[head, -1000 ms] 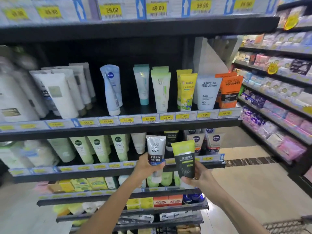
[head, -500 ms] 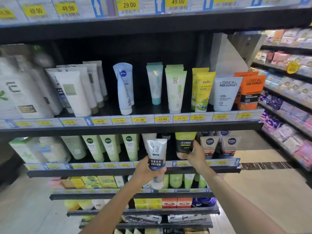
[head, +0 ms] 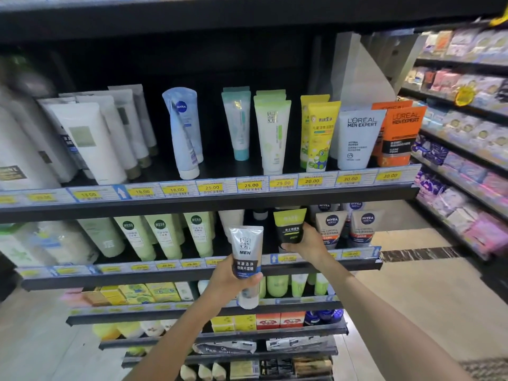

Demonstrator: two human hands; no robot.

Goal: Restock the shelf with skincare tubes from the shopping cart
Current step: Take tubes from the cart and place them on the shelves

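My right hand [head: 306,244] grips the black-and-green plastic tube [head: 290,225], fingers clamped round it, on the second black shelf [head: 357,264] beside the Nivea tubes [head: 331,229]. I should seat it upright, label forward. My left hand [head: 229,281] clamps the silver tube [head: 246,251], waiting in front.

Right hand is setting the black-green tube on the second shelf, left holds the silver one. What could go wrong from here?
1. The black and green tube goes in close beside the Nivea Men tubes; the right hand may nudge them over as it pulls out.
2. The left hand grips the silver MEN tube low, off the shelf edge; it could slip and fall.
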